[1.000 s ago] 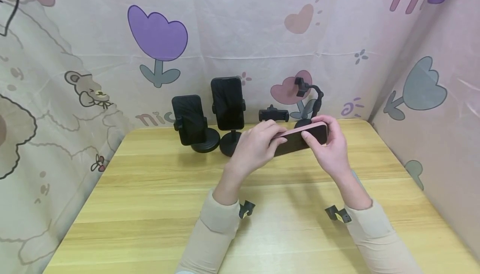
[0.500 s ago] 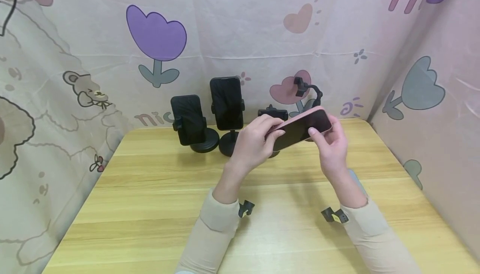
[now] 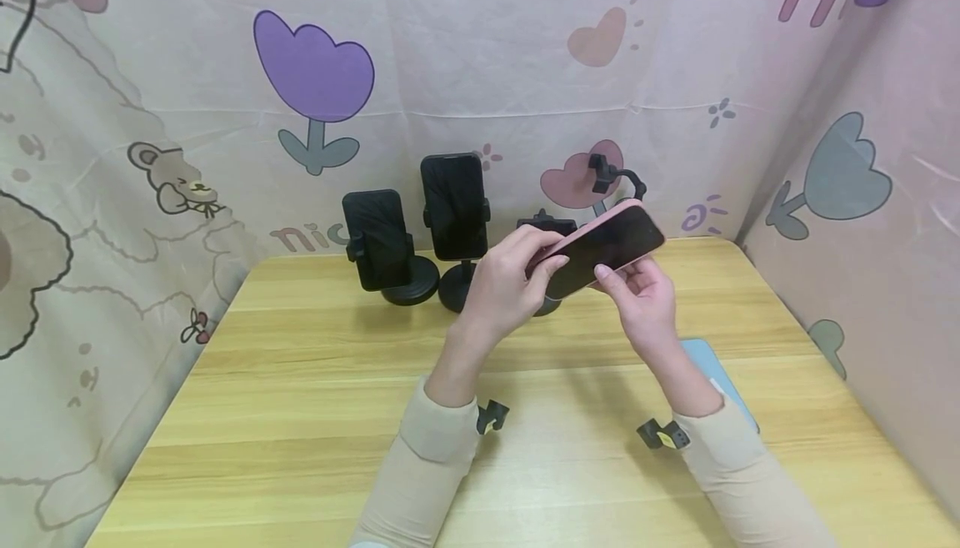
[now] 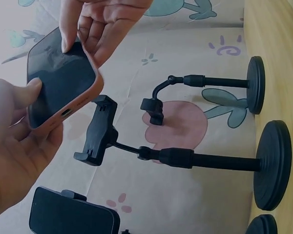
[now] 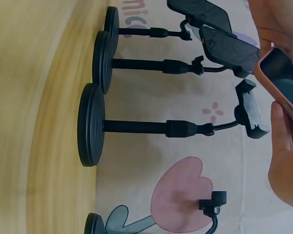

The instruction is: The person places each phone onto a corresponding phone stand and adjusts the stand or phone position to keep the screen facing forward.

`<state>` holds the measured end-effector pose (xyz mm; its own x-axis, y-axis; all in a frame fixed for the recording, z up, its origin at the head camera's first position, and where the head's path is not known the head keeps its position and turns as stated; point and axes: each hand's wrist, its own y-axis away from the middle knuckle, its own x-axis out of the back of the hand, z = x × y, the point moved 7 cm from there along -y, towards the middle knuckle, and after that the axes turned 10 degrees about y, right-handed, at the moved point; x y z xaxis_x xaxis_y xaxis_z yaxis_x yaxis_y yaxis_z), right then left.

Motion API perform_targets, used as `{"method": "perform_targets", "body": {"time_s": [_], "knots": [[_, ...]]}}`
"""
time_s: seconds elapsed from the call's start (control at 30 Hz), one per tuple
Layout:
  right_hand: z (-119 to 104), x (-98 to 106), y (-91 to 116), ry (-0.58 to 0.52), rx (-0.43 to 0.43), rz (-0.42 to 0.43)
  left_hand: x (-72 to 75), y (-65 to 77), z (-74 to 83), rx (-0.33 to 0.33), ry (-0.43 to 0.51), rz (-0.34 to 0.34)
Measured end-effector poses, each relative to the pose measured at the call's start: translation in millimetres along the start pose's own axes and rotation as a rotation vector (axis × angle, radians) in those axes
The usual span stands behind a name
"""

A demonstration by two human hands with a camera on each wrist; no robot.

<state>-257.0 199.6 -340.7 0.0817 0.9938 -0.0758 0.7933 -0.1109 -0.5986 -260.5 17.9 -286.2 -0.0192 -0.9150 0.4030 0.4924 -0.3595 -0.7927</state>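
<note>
Left of centre at the bench's far edge stood a low phone, then a taller one; next, the left hand pinched one end of the pink-cased phone, aloft toward that edge, right of centre! The right hand pinched its lower side, thumb in front. Light, stiff, I judged, its glass slick and breakable: the case's long sides looked safest to grip.
</note>
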Motion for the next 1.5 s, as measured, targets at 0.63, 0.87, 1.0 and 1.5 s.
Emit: {"method": "perform_targets", "body": {"time_s": [0.63,0.87,1.0,1.5], "knots": [[-13.6,10.8,-3.7,0.193,0.018,-0.106,-2.3,1.2,-4.2,0.105,0.079,-0.134],[-15.5,11.2,-4.6,0.208,0.015,-0.09,-4.4,1.9,-7.6,0.118,0.081,-0.122],[-16.5,13.0,-4.5,0.237,0.0,-0.044,-5.9,1.8,-9.0,0.126,0.112,-0.091],[-14.9,8.2,-3.2,0.284,-0.022,-0.042,-3.8,2.8,-18.8,0.273,0.243,0.026]]}}
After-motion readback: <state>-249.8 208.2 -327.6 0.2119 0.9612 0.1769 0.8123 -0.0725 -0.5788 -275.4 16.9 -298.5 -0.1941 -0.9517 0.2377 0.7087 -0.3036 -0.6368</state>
